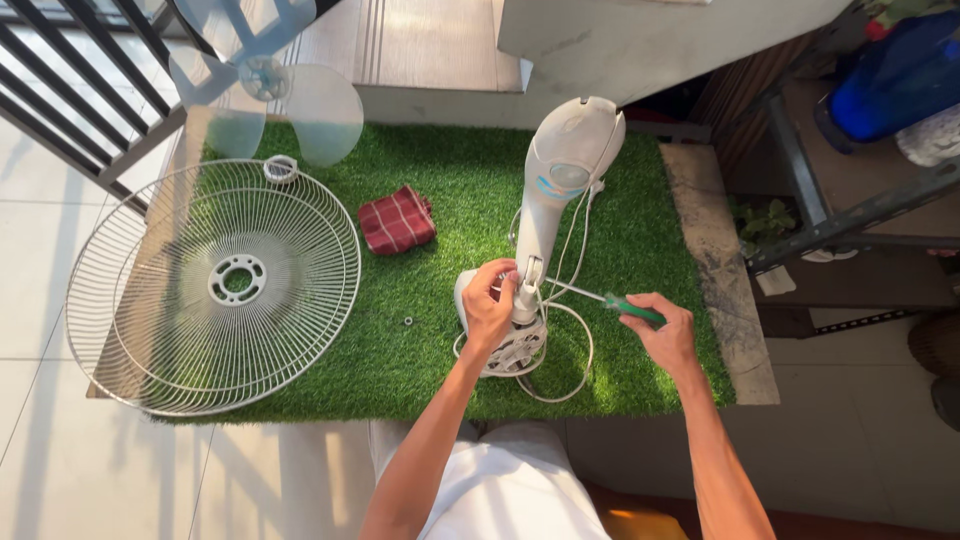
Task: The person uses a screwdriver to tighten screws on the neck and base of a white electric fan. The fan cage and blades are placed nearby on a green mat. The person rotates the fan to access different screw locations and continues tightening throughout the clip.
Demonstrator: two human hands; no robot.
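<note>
A white fan body (562, 170) lies on a green turf mat (450, 330), its motor end toward me. My left hand (488, 305) grips the motor housing (515, 345) near the neck joint. In my right hand (665, 335) is a green-handled screwdriver (630, 308), whose shaft points left to the joint at the fan's neck. A white power cord (570, 350) loops around the motor end.
Two white wire fan guards (215, 285) are stacked at the mat's left edge. A translucent blue blade (265, 85) rests at the back left. A red checked cloth (397, 220) and a small nut (408, 322) sit on the turf. A metal rack (840, 220) stands right.
</note>
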